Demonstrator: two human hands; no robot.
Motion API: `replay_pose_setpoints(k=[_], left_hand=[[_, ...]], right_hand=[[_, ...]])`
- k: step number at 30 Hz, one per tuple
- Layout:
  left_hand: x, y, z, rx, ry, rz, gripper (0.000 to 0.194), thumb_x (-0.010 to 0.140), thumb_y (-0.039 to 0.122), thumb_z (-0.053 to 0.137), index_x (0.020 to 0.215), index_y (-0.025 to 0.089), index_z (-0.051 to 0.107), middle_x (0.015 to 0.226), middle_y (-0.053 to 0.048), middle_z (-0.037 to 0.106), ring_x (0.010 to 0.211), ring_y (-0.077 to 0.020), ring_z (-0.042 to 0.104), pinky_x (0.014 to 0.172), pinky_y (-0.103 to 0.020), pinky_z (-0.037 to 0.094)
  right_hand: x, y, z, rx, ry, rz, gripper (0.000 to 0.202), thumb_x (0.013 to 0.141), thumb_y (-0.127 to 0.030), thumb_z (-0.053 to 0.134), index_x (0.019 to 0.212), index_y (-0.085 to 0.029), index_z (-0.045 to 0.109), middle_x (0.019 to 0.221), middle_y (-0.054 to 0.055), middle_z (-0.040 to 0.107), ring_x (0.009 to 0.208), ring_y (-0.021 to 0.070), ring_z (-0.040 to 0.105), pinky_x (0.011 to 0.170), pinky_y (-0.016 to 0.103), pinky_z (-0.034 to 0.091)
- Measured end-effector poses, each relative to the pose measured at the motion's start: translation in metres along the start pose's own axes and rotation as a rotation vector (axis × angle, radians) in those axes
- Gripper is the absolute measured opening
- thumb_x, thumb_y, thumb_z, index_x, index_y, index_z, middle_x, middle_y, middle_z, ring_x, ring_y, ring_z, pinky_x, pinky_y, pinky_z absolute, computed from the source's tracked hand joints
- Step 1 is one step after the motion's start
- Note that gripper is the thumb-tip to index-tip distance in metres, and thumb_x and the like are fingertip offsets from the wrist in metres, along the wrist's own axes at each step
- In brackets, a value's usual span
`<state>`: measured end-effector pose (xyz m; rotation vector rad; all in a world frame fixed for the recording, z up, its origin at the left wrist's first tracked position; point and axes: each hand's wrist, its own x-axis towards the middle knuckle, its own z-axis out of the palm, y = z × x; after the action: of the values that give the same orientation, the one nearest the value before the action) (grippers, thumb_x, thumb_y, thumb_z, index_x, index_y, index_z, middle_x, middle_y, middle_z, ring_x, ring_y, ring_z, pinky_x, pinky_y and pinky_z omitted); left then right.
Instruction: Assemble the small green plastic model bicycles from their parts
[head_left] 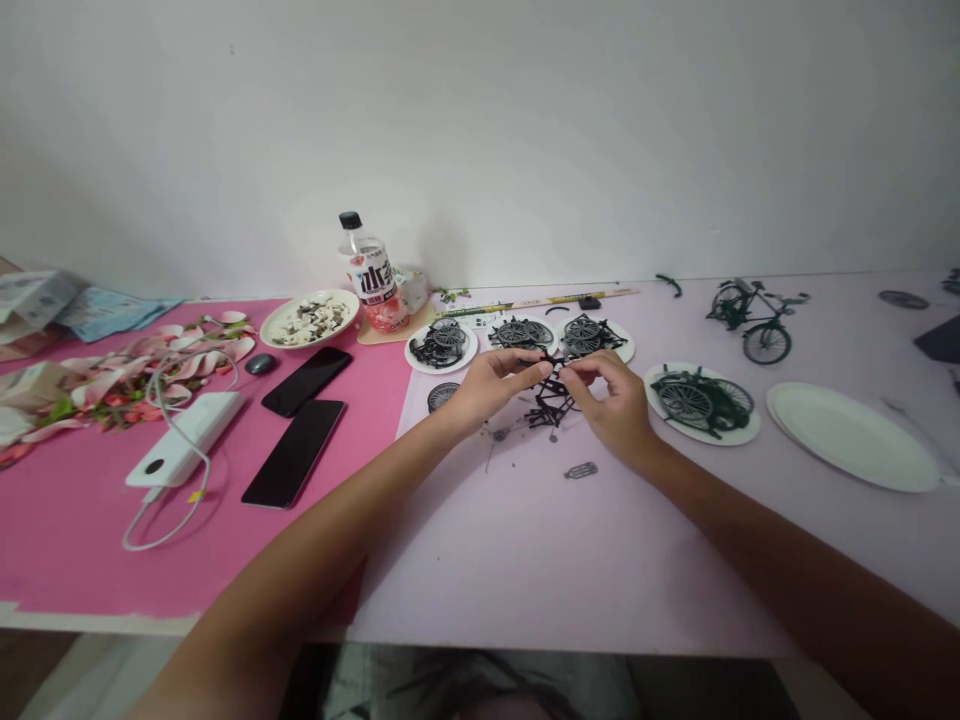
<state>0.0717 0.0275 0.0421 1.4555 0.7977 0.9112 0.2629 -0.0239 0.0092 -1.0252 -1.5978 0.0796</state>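
Note:
Fingertips of my left hand [499,385] and my right hand [611,400] pinch a small black model bicycle [551,405] between them, above the pale tabletop. Its handlebar-like top is at my fingers and its frame shows below; I cannot tell whether all of it is joined. Just behind my hands stand three small white plates of black bicycle parts, among them the left plate [441,346] and the right plate [596,338]. A loose spoked wheel [443,396] lies left of my left hand. In front of my right hand is a flat grey part [580,470].
To the right are a plate of dark green bicycle parts [701,403], a large white plate [847,435] and an assembled green model bicycle [757,315]. On the left are a bottle [373,275], a bowl of small pieces [310,320], two phones [294,453], a white power bank [184,440] and artificial flowers [120,375].

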Motion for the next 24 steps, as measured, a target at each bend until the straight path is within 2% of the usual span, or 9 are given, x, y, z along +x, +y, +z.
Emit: replay_pose_setpoints(k=[3,6,9,11,13,16,18,20,24], left_hand=[[-0.001,0.003,0.0,0.019,0.013,0.012,0.042,0.076,0.048,0.087,0.103,0.017,0.078,0.093,-0.005,0.076,0.087,-0.0168,0.066,0.083,-0.033,0.05],[-0.001,0.007,-0.001,0.028,0.074,0.035,0.042,0.076,0.048,0.086,0.102,0.017,0.078,0.094,-0.006,0.077,0.089,-0.0184,0.068,0.086,-0.034,0.051],[0.002,0.009,-0.004,0.023,0.175,0.08,0.038,0.078,0.047,0.085,0.101,0.017,0.077,0.095,-0.007,0.077,0.091,-0.0192,0.069,0.088,-0.034,0.052],[0.005,0.008,-0.007,0.007,0.238,0.112,0.036,0.079,0.046,0.084,0.101,0.018,0.077,0.096,-0.007,0.077,0.092,-0.0192,0.069,0.088,-0.034,0.052],[0.008,0.005,-0.01,0.005,0.292,0.142,0.035,0.079,0.046,0.083,0.099,0.017,0.077,0.095,-0.007,0.077,0.091,-0.0191,0.069,0.087,-0.033,0.052],[0.013,0.001,-0.014,0.052,0.36,0.183,0.034,0.079,0.046,0.083,0.097,0.017,0.077,0.097,-0.007,0.077,0.092,-0.0195,0.069,0.085,-0.032,0.051],[0.015,-0.001,-0.017,0.09,0.392,0.199,0.033,0.08,0.046,0.082,0.097,0.017,0.077,0.098,-0.008,0.077,0.091,-0.0191,0.068,0.084,-0.031,0.051],[0.017,-0.002,-0.019,0.121,0.412,0.208,0.033,0.081,0.045,0.082,0.099,0.018,0.078,0.098,-0.008,0.077,0.088,-0.0183,0.067,0.083,-0.031,0.05],[0.017,-0.002,-0.022,0.175,0.434,0.238,0.033,0.083,0.046,0.08,0.101,0.018,0.078,0.099,-0.008,0.076,0.084,-0.0173,0.064,0.08,-0.03,0.049]], right_hand=[[-0.001,0.001,0.001,0.008,-0.007,0.033,0.009,0.096,-0.028,0.069,0.089,-0.023,0.067,0.082,0.003,0.064,0.078,0.0207,0.059,0.069,0.037,0.052],[0.0,0.0,0.0,-0.022,0.02,0.037,0.007,0.094,-0.028,0.071,0.098,-0.024,0.066,0.091,0.004,0.066,0.084,0.0216,0.062,0.071,0.037,0.053],[0.001,-0.003,-0.002,-0.11,0.069,-0.057,0.008,0.093,-0.026,0.072,0.098,-0.024,0.066,0.092,0.005,0.065,0.089,0.0239,0.062,0.075,0.04,0.054],[0.001,-0.006,-0.002,-0.168,0.038,-0.142,0.006,0.093,-0.023,0.071,0.095,-0.025,0.066,0.089,0.005,0.066,0.089,0.0247,0.062,0.08,0.043,0.053],[-0.001,-0.01,-0.001,-0.182,-0.098,-0.202,0.005,0.094,-0.02,0.07,0.093,-0.024,0.067,0.084,0.003,0.068,0.085,0.0236,0.062,0.084,0.045,0.052],[-0.008,-0.015,0.003,-0.09,-0.445,-0.24,0.002,0.097,-0.023,0.07,0.098,-0.023,0.072,0.088,0.004,0.072,0.088,0.0232,0.064,0.083,0.043,0.053],[-0.013,-0.019,0.004,-0.005,-0.627,-0.222,0.008,0.098,-0.027,0.07,0.104,-0.023,0.074,0.096,0.006,0.074,0.096,0.0237,0.066,0.083,0.041,0.056],[-0.016,-0.022,0.005,0.04,-0.713,-0.188,0.01,0.099,-0.029,0.07,0.104,-0.023,0.074,0.098,0.006,0.074,0.097,0.023,0.067,0.086,0.041,0.057],[-0.019,-0.025,0.005,0.08,-0.767,-0.202,0.009,0.099,-0.028,0.069,0.096,-0.023,0.075,0.093,0.004,0.074,0.09,0.0202,0.067,0.086,0.041,0.057]])
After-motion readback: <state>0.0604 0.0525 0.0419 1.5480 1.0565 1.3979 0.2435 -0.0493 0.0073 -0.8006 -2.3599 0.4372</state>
